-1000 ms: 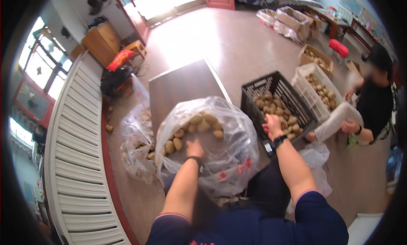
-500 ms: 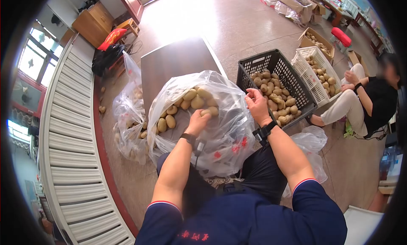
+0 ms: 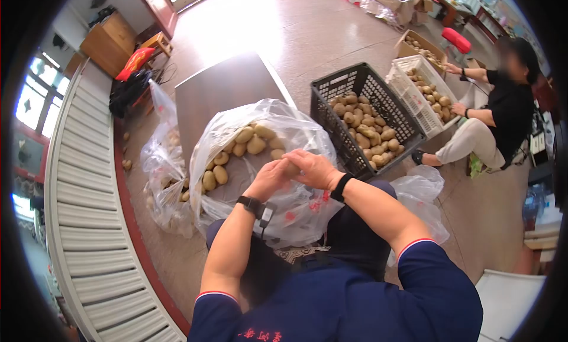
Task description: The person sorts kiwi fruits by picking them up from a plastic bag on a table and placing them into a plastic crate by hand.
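My left hand [image 3: 270, 180] and my right hand [image 3: 316, 169] meet over the near side of a clear plastic bag [image 3: 236, 209]. Between their closed fingers is a brown potato [image 3: 291, 169], mostly covered by the fingers. The bag is spread wide, and several potatoes [image 3: 255, 144] lie in an arc inside it on a dark surface. Another potato [image 3: 277, 154] rests just beyond my fingertips.
A black crate [image 3: 322, 108] of potatoes stands to the right, beside a white crate [image 3: 408, 96] and a cardboard box [image 3: 404, 49]. A co-worker [image 3: 503, 114] sits there, hands at these containers. Other plastic bags [image 3: 163, 182] lie left and right; a radiator [image 3: 89, 206] lines the left.
My right hand has moved left from beside the black crate to meet my left hand at the potato. The co-worker has reached both arms toward the containers. The view has shifted slightly.
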The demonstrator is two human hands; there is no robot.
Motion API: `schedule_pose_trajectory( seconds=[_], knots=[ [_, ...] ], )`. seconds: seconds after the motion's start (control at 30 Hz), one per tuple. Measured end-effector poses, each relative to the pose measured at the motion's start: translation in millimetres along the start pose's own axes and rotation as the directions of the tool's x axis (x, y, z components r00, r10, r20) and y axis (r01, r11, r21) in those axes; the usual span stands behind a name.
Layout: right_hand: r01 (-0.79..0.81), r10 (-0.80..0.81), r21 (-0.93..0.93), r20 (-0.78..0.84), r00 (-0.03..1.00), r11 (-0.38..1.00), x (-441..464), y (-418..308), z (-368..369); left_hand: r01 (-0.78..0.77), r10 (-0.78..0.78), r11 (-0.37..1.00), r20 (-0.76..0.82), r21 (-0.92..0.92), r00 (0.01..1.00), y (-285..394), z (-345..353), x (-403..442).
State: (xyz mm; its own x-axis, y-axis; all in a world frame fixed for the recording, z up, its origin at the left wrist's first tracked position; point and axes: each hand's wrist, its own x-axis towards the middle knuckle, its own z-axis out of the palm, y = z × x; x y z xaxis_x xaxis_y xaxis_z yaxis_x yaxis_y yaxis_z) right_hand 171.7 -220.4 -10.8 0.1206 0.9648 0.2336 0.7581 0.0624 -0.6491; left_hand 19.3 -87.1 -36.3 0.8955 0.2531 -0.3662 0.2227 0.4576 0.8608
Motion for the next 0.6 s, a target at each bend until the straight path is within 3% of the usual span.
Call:
schedule_pose_trajectory(
  seconds=[0.1,0.17,0.23,0.27,0.3,0.33,0.37,0.4,0.43,0.5,0.57,0.6],
  knots=[
    [-0.057,0.056,0.017,0.015,0.998,0.998,1.1,5.7,0.4,-0.005,0.005,1.0,-0.018,-0.001,1.0,-5.0,-2.6,3.6],
    [-0.091,0.117,0.148,-0.176,0.977,0.985,5.1,26.4,7.8,0.063,-0.058,0.998,-0.215,0.018,0.975,5.8,7.8,-3.3],
    [-0.139,0.187,0.234,-0.195,0.963,0.962,11.1,33.4,-8.8,0.046,-0.018,0.992,-0.234,0.114,0.972,-12.0,-7.6,4.3],
    [-0.29,0.444,0.493,-0.229,0.866,0.82,14.2,41.5,-14.3,0.045,0.05,0.944,-0.278,0.326,0.959,-23.0,-15.4,8.6],
    [-0.368,0.673,0.717,-0.188,0.716,0.592,15.5,53.2,-20.9,0.05,0.129,0.851,-0.301,0.522,0.945,-29.4,-18.7,11.3],
    [-0.374,0.774,0.809,-0.151,0.615,0.454,13.3,67.2,-28.9,0.044,0.131,0.852,-0.294,0.522,0.947,-29.3,-16.8,9.6],
    [-0.355,0.858,0.884,-0.094,0.505,0.306,8.4,81.3,-37.2,0.063,0.155,0.735,-0.258,0.675,0.953,-30.0,-14.8,7.0],
    [-0.345,0.906,0.908,-0.08,0.415,0.238,1.7,95.2,-42.9,0.081,0.171,0.59,-0.222,0.803,0.96,-31.0,-11.5,3.4],
    [-0.328,0.944,0.929,-0.058,0.326,0.171,-4.9,108.7,-47.3,0.081,0.169,0.592,-0.222,0.802,0.96,-33.4,-7.2,0.8],
    [-0.175,0.991,0.984,0.032,0.132,-0.008,-12.6,132.0,-55.2,0.11,0.229,0.32,-0.189,0.941,0.955,-36.6,1.3,-6.0],
    [-0.111,0.993,0.992,0.066,0.102,-0.055,-21.3,139.6,-61.6,0.157,0.17,0.291,-0.213,0.944,0.962,-30.2,6.9,-10.3],
    [-0.157,0.993,0.986,0.066,0.102,-0.049,-21.4,135.3,-63.6,0.143,0.157,0.259,-0.187,0.955,0.97,-32.4,7.2,-11.0]
  ],
)
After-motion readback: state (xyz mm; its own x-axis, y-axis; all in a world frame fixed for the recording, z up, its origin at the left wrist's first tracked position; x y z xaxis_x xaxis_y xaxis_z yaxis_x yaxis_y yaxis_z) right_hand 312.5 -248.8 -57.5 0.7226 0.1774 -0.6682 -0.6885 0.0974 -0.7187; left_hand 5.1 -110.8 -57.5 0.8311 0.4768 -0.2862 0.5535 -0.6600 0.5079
